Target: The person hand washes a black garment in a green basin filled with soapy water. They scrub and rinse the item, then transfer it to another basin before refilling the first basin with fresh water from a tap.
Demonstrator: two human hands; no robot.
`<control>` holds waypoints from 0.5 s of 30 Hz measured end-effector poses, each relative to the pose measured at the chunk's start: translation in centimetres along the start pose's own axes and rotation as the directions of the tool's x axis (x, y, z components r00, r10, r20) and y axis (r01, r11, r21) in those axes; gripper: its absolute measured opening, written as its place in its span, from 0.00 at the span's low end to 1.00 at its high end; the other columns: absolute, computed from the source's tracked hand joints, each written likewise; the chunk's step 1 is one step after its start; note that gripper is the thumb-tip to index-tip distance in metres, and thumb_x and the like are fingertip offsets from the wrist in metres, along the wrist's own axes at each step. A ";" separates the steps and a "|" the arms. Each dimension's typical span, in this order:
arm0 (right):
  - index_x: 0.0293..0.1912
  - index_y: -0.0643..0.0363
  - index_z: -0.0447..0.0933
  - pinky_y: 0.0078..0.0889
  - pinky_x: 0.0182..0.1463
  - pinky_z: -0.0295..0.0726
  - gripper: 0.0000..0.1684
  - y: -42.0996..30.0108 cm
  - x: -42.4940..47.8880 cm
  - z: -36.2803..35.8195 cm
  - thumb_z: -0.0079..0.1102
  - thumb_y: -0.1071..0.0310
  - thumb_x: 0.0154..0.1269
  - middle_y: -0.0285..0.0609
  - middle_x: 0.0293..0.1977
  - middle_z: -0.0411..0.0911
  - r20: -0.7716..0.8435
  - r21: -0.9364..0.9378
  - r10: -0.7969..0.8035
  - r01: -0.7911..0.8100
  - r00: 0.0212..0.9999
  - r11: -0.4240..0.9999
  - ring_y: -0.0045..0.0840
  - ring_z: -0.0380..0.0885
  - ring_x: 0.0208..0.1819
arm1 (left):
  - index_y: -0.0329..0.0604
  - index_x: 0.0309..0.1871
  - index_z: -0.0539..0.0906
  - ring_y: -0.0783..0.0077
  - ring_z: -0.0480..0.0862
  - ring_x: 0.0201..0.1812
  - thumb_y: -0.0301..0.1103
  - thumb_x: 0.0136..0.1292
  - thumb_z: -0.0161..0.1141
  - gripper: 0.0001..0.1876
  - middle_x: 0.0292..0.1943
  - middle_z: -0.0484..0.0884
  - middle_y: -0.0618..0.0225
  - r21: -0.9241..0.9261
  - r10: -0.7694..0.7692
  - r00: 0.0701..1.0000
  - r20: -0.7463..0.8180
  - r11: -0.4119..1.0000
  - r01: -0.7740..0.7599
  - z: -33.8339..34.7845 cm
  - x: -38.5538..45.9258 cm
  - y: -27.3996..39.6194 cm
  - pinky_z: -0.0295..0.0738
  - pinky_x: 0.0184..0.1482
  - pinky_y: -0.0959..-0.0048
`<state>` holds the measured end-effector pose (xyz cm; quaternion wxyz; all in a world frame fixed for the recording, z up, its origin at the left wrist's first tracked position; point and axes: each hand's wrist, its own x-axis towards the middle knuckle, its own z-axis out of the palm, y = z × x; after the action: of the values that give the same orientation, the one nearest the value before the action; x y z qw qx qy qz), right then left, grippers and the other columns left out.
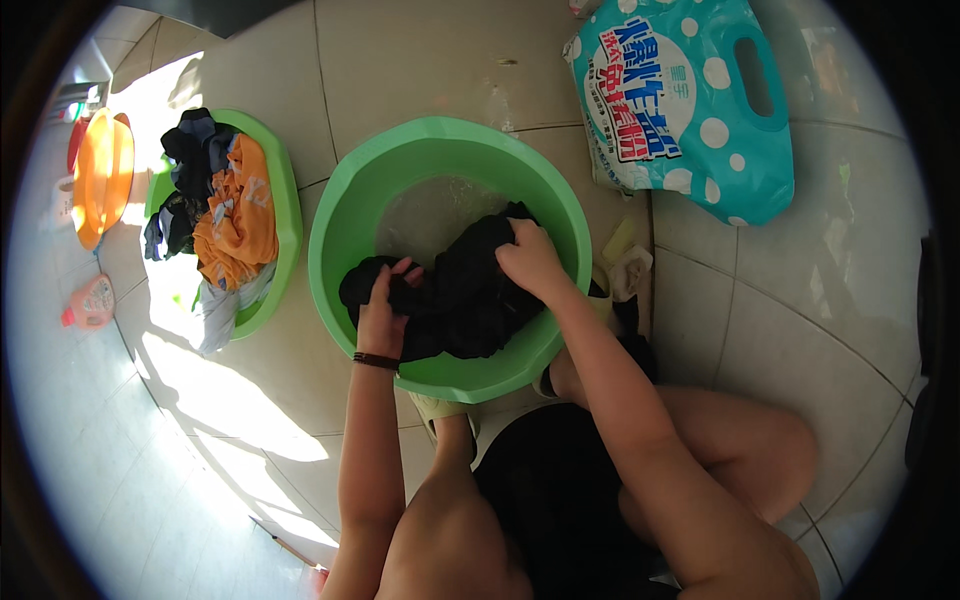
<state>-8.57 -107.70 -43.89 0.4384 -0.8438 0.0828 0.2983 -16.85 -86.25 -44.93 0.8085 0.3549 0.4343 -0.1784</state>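
Note:
A green plastic basin [450, 135] stands on the floor before me, with some cloudy, slightly foamy water [427, 217] in its bottom. Bunched across its near half is a black cloth garment [472, 300]. My right hand [534, 259] grips the garment near the basin's right wall, its fingers closed on the fabric. At the left side my left hand [386, 311], with a dark band on the wrist, holds another part of it between thumb and fingers. Folds hide some of the left fingertips.
Left of the basin, a second green basin [289, 225] holds orange, dark and grey clothes [236, 217]. A teal laundry powder bag [720, 165] lies at upper right. Near the wall are an orange basin [101, 180] and a pink bottle [94, 301]. A yellowish bar [619, 238] lies beside my right foot.

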 end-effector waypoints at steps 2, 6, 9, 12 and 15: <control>0.54 0.65 0.72 0.44 0.39 0.77 0.29 -2.3 0.6 -1.4 0.55 0.68 0.48 0.49 0.35 0.81 0.127 0.255 0.071 -0.102 0.989 0.962 0.43 0.79 0.30 | 0.34 0.60 0.71 0.60 0.73 0.59 0.41 0.71 0.46 0.22 0.59 0.73 0.55 -0.342 0.127 0.990 0.060 0.934 -0.099 0.9 -0.2 1.5 0.69 0.60 0.66; 0.59 0.64 0.68 0.42 0.43 0.77 0.36 -0.7 3.7 0.3 0.61 0.54 0.54 0.51 0.41 0.80 0.017 0.312 0.090 -0.091 0.996 0.946 0.41 0.81 0.36 | 0.39 0.62 0.70 0.64 0.73 0.58 0.30 0.67 0.51 0.20 0.60 0.71 0.61 -0.274 0.207 0.974 -0.090 0.935 -0.224 2.7 2.7 -0.2 0.69 0.60 0.68; 0.54 0.57 0.72 0.42 0.48 0.76 0.26 -1.8 4.6 5.5 0.59 0.53 0.60 0.56 0.49 0.74 -0.256 0.134 0.183 -0.153 0.949 0.979 0.46 0.75 0.50 | 0.40 0.54 0.77 0.67 0.74 0.56 0.18 0.58 0.54 0.20 0.54 0.75 0.63 0.345 0.558 0.794 -0.241 0.814 -0.467 -0.7 6.6 -4.4 0.68 0.58 0.70; 0.47 0.57 0.72 0.43 0.45 0.77 0.22 -1.5 3.4 8.8 0.64 0.67 0.51 0.52 0.41 0.73 -0.134 -0.470 -0.272 0.181 0.953 0.864 0.42 0.76 0.45 | 0.42 0.56 0.76 0.65 0.74 0.56 0.20 0.59 0.54 0.20 0.55 0.75 0.63 0.192 0.382 0.866 -0.323 0.922 -0.335 -1.3 7.9 -5.0 0.67 0.59 0.67; 0.45 0.57 0.71 0.44 0.45 0.77 0.23 0.8 4.6 7.0 0.65 0.72 0.45 0.49 0.39 0.72 0.055 -0.434 -0.561 0.525 0.826 0.732 0.43 0.76 0.42 | 0.43 0.55 0.76 0.63 0.75 0.55 0.29 0.63 0.54 0.16 0.54 0.76 0.64 -0.204 0.042 0.953 -0.302 0.973 -0.108 0.9 6.1 -2.8 0.69 0.57 0.64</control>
<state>-8.18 -102.10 -50.13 0.3053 -0.9173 -0.2177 0.1339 -14.58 -88.74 -50.84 0.7748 0.3029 0.5532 -0.0437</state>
